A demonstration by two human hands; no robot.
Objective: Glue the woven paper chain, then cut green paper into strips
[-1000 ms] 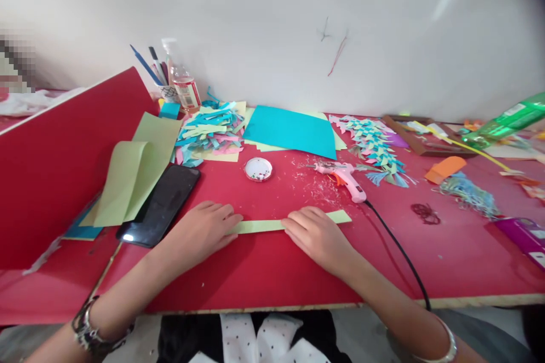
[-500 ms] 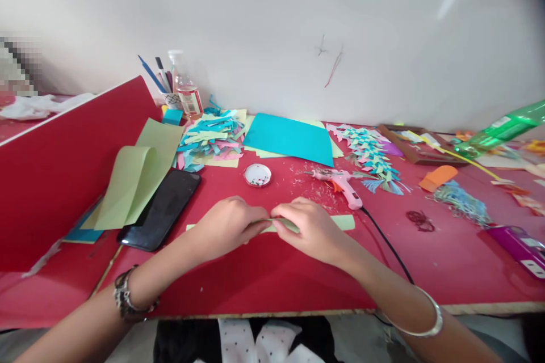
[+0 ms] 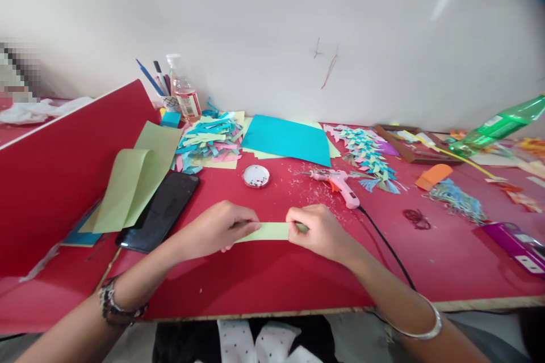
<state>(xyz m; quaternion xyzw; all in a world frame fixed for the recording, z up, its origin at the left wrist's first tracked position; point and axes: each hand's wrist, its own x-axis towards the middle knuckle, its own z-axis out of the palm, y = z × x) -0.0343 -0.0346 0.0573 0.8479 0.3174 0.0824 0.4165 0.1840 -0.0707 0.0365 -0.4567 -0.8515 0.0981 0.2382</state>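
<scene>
A pale green paper strip [image 3: 273,231] stretches level between my two hands, just above the red tabletop. My left hand [image 3: 219,228] pinches its left part between thumb and fingers. On the other side, my right hand [image 3: 320,232] is closed around the right part, and a bit of green shows by its curled finger. Both ends of the strip are hidden by the hands. Beyond them lie a white round lid [image 3: 256,176] with small dark specks in it and a pink glue gun [image 3: 339,184] on its side.
A black phone [image 3: 164,210] and folded green sheets [image 3: 130,187] lie left. Behind are a pile of cut strips [image 3: 213,139], a blue sheet [image 3: 287,139] and a woven paper piece [image 3: 364,150]. The glue gun's cord [image 3: 387,247] runs right. A green bottle [image 3: 500,125] leans at right.
My hands were together at the middle of the strip and have moved apart, baring a flat stretch between them. The strip's ends, earlier seen beyond both hands, no longer show.
</scene>
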